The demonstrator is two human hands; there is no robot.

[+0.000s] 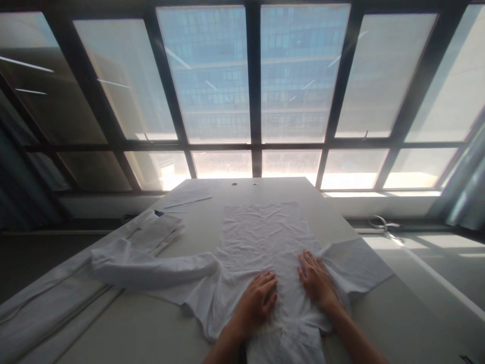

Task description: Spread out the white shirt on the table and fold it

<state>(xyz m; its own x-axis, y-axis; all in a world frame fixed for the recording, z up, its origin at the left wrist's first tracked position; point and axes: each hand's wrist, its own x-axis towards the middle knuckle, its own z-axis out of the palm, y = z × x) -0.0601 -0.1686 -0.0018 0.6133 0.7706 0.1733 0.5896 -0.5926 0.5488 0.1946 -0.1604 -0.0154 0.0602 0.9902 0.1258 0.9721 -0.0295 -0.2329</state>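
Observation:
A wrinkled white garment is spread on a white table, its squared far part pointing toward the windows. One sleeve stretches out to the left in loose folds, and a shorter, flatter piece fans out to the right. My left hand rests on the cloth left of the middle, palm down, fingers slightly bent. Flat on the right side of the cloth lies my right hand, fingers extended. Both hands touch the fabric without gripping it. The near end of the garment is bunched and runs out of view.
More folded white cloth lies at the table's left, beside long pale strips. White sheets lie at the far left corner. Windows line the far side. A white ring-shaped object stands beyond the right edge, near a curtain.

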